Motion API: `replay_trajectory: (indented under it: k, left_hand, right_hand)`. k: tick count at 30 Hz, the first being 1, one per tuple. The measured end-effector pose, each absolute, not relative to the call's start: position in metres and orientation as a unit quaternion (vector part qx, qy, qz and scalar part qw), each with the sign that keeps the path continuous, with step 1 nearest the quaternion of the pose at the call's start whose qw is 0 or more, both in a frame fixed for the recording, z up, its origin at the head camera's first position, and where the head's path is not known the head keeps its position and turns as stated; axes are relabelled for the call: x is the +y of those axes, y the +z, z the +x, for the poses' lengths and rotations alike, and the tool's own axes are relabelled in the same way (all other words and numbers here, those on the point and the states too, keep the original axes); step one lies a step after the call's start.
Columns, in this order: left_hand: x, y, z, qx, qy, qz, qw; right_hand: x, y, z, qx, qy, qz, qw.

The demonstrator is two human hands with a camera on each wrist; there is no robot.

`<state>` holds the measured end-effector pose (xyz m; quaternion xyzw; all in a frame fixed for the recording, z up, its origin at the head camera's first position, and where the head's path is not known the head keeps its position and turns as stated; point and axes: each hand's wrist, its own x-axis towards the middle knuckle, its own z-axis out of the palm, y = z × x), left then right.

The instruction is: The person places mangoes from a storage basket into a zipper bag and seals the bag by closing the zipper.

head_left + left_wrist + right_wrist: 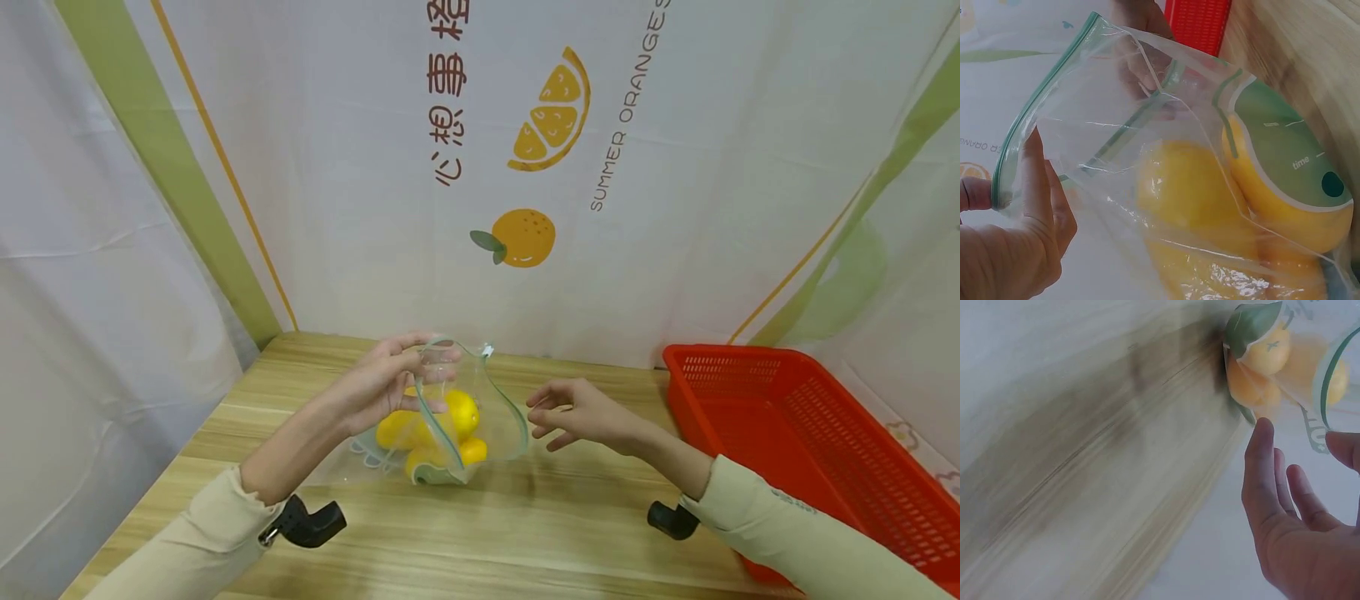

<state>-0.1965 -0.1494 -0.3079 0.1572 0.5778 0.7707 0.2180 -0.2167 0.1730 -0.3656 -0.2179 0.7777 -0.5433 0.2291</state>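
Observation:
A clear zip bag (501, 417) with a green zip edge and a white slider stands on the wooden table, its mouth gaping to the right. Inside it lie several smooth yellow fruits (462, 414), lemon-like in colour, partly veiled by the plastic and a green printed patch (1291, 140). My left hand (382, 379) holds the left rim of the bag between thumb and fingers, as the left wrist view (1013, 244) shows. Just right of the mouth, my right hand (577, 412) hovers with relaxed, slightly bent fingers. It holds nothing, and a small gap separates it from the bag.
A red plastic basket (720, 367) with perforated walls stands at the right side of the table (570, 533). Behind the table hangs a white curtain (360, 208) with orange prints. Black wrist mounts (311, 523) stick out beneath both sleeves.

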Motion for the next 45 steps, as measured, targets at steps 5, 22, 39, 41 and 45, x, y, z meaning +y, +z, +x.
replay_trajectory:
  k: [5, 22, 39, 41, 45]
  left_hand:
    - [-0.147, -0.311, -0.196, 0.582, 0.766, 0.157, 0.224]
    - [-0.138, -0.321, -0.197, 0.589, 0.759, 0.154, 0.231]
    - [-0.143, -0.301, -0.202, 0.580, 0.770, 0.158, 0.214]
    - [-0.144, -0.293, -0.202, 0.575, 0.775, 0.159, 0.208]
    - [-0.146, -0.276, -0.202, 0.572, 0.781, 0.161, 0.192]
  right_hand:
    - [0.167, -0.373, -0.217, 0.758, -0.567, -0.205, 0.249]
    - [0.160, -0.388, -0.210, 0.713, -0.603, -0.191, 0.301]
    - [0.171, -0.357, -0.214, 0.713, -0.652, -0.166, 0.197]
    - [0.172, -0.342, -0.216, 0.713, -0.657, -0.165, 0.182]
    - [0.172, -0.309, -0.219, 0.712, -0.667, -0.162, 0.145]
